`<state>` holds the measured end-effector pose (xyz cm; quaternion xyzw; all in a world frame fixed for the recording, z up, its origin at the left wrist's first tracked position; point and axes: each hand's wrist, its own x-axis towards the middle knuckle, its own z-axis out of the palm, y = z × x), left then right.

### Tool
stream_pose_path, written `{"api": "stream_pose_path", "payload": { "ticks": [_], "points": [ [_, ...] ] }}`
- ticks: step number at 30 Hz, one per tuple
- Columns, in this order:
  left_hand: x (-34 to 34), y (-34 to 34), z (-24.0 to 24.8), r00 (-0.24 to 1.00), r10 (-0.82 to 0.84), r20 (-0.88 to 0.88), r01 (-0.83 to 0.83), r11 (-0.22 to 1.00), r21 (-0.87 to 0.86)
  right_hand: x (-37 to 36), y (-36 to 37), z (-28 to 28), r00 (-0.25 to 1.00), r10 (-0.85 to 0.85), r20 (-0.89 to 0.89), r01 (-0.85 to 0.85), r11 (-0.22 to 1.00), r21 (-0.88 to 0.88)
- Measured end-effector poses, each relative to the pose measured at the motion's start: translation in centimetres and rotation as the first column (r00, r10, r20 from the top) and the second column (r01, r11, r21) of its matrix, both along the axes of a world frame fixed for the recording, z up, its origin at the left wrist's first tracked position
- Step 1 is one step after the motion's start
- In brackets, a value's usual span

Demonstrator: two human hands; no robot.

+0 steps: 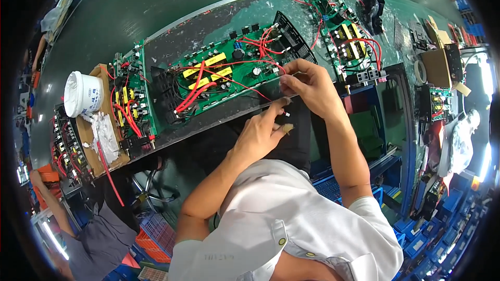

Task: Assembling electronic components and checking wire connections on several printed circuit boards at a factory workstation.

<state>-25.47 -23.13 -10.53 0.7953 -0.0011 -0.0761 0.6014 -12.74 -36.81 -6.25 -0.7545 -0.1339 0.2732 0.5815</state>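
A green circuit board [245,80] with yellow-wrapped transformers, red wires and black end pieces lies on the bench in front of me. Over its near right edge my right hand [314,87] is closed, thumb and forefinger pinching a thin red wire [237,64]. Lower and to the left, my left hand [259,134] has its fingers bent around the end of a red wire; a small white connector [287,115] shows by its fingertips. A yellowish cover [286,128] sits on a left-hand fingertip. My fingers partly hide the wire ends.
More boards stand left [130,91] and right [349,41] of the middle one. A white bucket [83,94] rests on a cardboard box [115,161] at left. Black plastic [371,8] lies at the back right. Another person [99,234] is at lower left, near an orange crate [153,242].
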Motion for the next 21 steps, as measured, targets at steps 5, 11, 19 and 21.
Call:
{"api": "stream_pose_path", "payload": {
  "ticks": [5,11,19,21],
  "points": [
    [-0.9,-0.3,-0.8,0.992,0.123,-0.027,-0.124,0.916,-0.382,-0.4,0.1,-1.3,0.971,-0.023,-0.238,0.104,0.937,0.332],
    [0.3,1.5,1.0,0.866,0.424,-0.266,-0.483,0.566,-0.669,-1.1,0.3,-1.1,0.927,0.025,-0.375,0.163,0.871,0.463],
    [0.7,2.4,0.5,0.913,0.293,-0.284,-0.387,0.399,-0.831,-2.8,0.5,-1.1,0.984,0.005,-0.178,0.074,0.897,0.435],
    [1.0,1.7,1.1,0.903,0.364,-0.228,-0.386,0.452,-0.805,-2.8,0.3,-1.3,0.985,0.006,-0.171,0.072,0.891,0.448]
  ]
}}
